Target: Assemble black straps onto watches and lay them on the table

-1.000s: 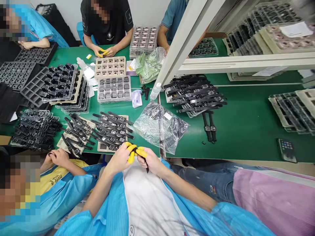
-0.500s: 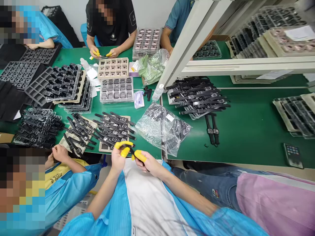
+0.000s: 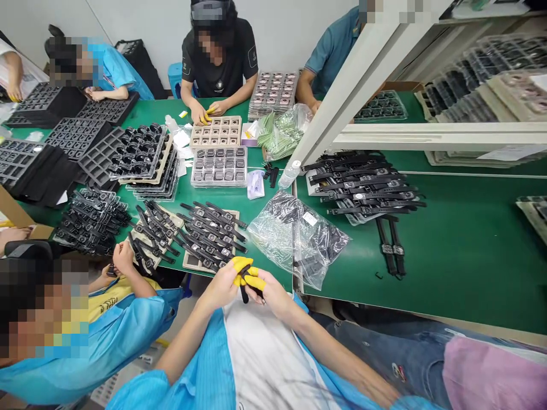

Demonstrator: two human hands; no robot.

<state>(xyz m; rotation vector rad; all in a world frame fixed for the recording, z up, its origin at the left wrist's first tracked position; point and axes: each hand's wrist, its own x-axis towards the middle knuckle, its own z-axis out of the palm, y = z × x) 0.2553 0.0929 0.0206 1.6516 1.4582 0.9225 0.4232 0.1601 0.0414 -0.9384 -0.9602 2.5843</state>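
Note:
Close to my body, just off the table's near edge, both my hands hold a black watch with a strap [image 3: 244,294]. My left hand [image 3: 226,283] grips it from the left with fingers in yellow finger cots. From the other side my right hand [image 3: 272,290], also in yellow cots, pinches it. My fingers cover most of the watch; a piece of strap hangs below them. A tray heaped with black watches [image 3: 212,233] lies just beyond my left hand. The clear plastic bag [image 3: 299,236] with dark contents rests past my right hand.
Two watches [image 3: 392,247] lie on the green table [image 3: 461,250] at right, near a large watch pile [image 3: 367,185]. A white post [image 3: 363,80] slants up from the table. Stacked trays [image 3: 219,168] and a bottle [image 3: 290,173] stand ahead. A co-worker [image 3: 128,319] sits close at left.
My hands have come closer together, and the watch is now more enclosed by my fingers. The view has shifted, so the table appears lower and further right.

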